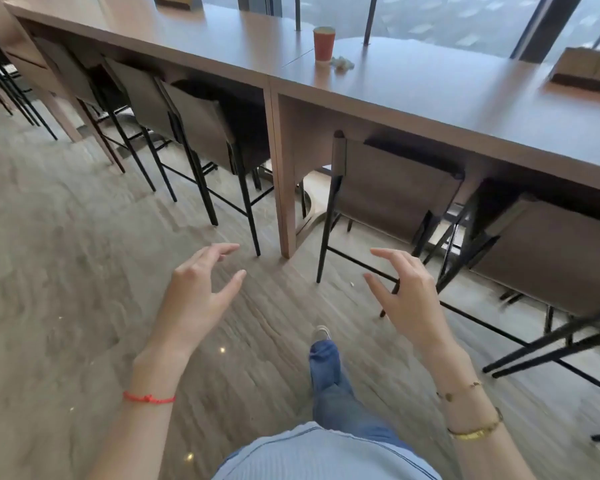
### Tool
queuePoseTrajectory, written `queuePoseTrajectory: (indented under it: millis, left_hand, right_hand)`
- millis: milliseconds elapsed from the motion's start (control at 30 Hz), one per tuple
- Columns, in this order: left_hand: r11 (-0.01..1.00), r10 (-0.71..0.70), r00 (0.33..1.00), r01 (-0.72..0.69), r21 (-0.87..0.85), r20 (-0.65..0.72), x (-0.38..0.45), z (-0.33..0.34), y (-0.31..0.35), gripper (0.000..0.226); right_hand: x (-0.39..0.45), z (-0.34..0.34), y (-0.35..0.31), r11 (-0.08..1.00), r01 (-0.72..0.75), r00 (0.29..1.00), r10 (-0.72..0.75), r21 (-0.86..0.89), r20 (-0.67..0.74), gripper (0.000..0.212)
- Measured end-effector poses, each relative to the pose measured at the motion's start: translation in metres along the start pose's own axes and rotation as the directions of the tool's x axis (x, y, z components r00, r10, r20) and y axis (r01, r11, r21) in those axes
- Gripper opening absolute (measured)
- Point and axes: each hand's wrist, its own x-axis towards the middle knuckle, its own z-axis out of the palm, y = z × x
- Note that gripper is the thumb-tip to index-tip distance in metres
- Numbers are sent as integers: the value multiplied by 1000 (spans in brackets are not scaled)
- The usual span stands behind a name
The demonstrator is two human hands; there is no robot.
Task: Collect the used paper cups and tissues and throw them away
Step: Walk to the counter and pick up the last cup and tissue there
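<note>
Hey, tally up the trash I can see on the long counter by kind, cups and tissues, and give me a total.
Paper cups: 1, the orange cup standing on the counter
Crumpled tissues: 1, the wad just right of the cup
Total: 2
</note>
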Motion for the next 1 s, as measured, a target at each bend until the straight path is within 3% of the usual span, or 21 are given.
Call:
queuePoseTrajectory:
  millis: [500,767,1000]
  left_hand:
    - [999,38,994,-39,-10,-106,343,51,-28,44]
    - [995,86,994,-89,-47,-69,497,74,-42,47]
    - [974,207,978,-205,-94,11,659,106,-53,54]
  right_hand:
    - [365,37,37,997,72,996,-71,16,-56,37]
    - [499,64,62,999,37,996,-39,-24,-74,37]
    - [626,91,74,994,-55,977,35,-90,-208,38]
